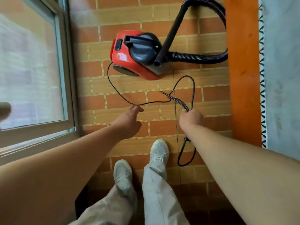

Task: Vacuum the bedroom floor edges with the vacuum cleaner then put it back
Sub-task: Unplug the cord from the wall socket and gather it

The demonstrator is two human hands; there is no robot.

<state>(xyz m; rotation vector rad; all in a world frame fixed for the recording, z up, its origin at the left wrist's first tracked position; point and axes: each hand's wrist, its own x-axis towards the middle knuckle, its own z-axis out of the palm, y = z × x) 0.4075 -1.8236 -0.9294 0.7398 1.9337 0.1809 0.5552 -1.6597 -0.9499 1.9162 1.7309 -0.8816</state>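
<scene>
Loops of power cord (154, 102) sit gripped in your right hand (191, 117). Your left hand (129, 122), fingers extended, touches the strand leading to the vacuum cleaner (136, 52).

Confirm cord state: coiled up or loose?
Partly coiled. The right hand grips a few loops; the rest of the cord trails loose over the floor to the vacuum cleaner.

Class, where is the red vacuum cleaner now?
Head view, upper centre: the red canister vacuum cleaner stands on brick-patterned floor between glass window and orange wooden board.
</scene>
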